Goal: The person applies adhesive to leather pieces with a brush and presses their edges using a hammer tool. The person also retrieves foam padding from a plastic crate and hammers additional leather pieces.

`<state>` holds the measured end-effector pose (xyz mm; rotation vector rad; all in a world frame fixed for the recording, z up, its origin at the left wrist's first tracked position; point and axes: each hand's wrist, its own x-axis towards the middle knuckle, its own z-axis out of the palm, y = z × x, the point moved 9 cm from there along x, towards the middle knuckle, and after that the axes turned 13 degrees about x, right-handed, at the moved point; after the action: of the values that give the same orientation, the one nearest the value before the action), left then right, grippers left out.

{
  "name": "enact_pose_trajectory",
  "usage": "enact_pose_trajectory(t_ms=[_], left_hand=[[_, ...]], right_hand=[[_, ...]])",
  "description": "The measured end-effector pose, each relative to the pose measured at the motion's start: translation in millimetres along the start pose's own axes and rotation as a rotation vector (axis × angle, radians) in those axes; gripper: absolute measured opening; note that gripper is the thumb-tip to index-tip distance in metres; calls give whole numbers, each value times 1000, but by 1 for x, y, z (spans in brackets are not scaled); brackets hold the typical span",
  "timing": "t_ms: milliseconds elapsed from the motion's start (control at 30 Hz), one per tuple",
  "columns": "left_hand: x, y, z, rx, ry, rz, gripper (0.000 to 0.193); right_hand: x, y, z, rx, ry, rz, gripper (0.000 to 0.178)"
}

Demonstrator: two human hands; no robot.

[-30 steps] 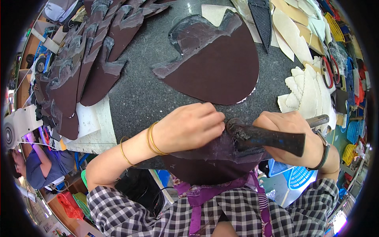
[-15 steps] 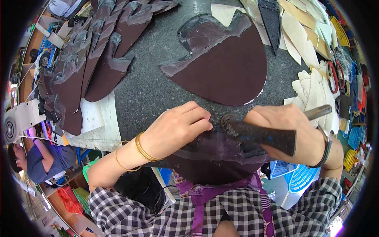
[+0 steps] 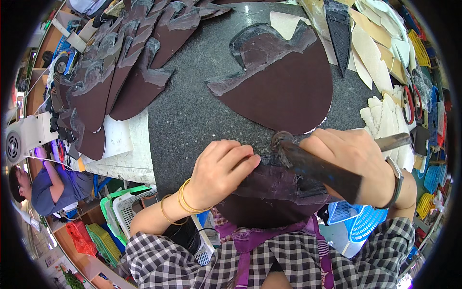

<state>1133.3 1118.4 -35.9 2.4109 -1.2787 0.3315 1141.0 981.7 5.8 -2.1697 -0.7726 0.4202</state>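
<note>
My right hand (image 3: 353, 156) is wrapped round the handle of a hammer (image 3: 329, 173), whose round dark face sits just above the table near the upper edge of a dark brown shoe-part piece (image 3: 269, 207). That piece lies at the near table edge against my apron, with a greyish glue-marked band along its top. My left hand (image 3: 224, 166) pinches its upper left edge, fingers curled and thumb toward the hammer. Another brown piece (image 3: 284, 91), rounded below with a notched, grey-smeared upper edge, lies flat beyond my hands.
Overlapping brown pieces (image 3: 139, 86) spread at the far left. Cream cut pieces (image 3: 385, 118), red-handled scissors (image 3: 408, 105) and a black pointed piece (image 3: 338, 36) lie at right. Blue baskets (image 3: 365, 224) stand below the table. A seated person (image 3: 55, 185) is at far left.
The view has shifted, so the table items appear slightly right and lower. The hammer has turned a little in my right hand. My left hand stays at the piece's edge.
</note>
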Motion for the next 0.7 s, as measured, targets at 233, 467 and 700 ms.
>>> enact_pose_trajectory(t_ms=[233, 467, 700], left_hand=[[12, 25, 1, 184, -49, 162, 18], [9, 17, 15, 101, -168, -174, 37], [-14, 4, -2, 133, -40, -327, 33]], right_hand=[[0, -3, 9, 20, -15, 15, 23], [6, 3, 16, -19, -49, 49, 24], [6, 0, 12, -40, -53, 64, 27]])
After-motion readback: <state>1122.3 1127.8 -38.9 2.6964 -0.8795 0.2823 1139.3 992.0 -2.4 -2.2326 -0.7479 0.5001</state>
